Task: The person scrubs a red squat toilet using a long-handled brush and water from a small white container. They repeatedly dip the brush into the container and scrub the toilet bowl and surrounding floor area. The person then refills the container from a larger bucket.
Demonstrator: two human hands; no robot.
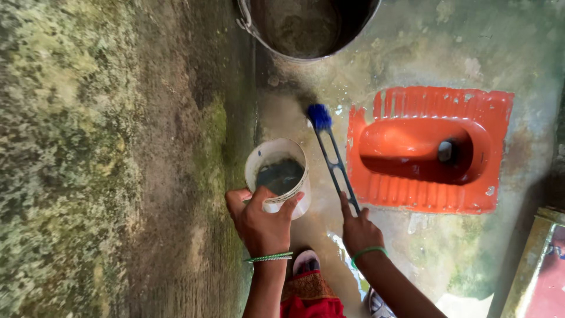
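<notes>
Gripping a small white plastic mug by its lower wall, the left hand has its fingers clamped round it, thumb on one side and fingertips on the other. The mug is held just above the wet concrete floor, beside the mossy wall, and carries dark water that fills part of it. The right hand has its fingers closed on the handle end of a long dark-handled brush with a blue bristle head; the bristles rest on the floor between the mug and the orange squat toilet pan.

Several things could go wrong, in my judgement. The floor shines with water and grime, and a sandalled foot stands right in the wet patch, so a slip looks possible. The mug is gripped near its base with a wet hand, so it could tip or slide and spill short of where the brush works. Hard scrubbing could flick dirty water up onto the hands and the red garment.

A large metal bucket stands at the top of the view, holding murky water. The pan's bowl looks nearly empty, with only a dark drain hole showing.
</notes>
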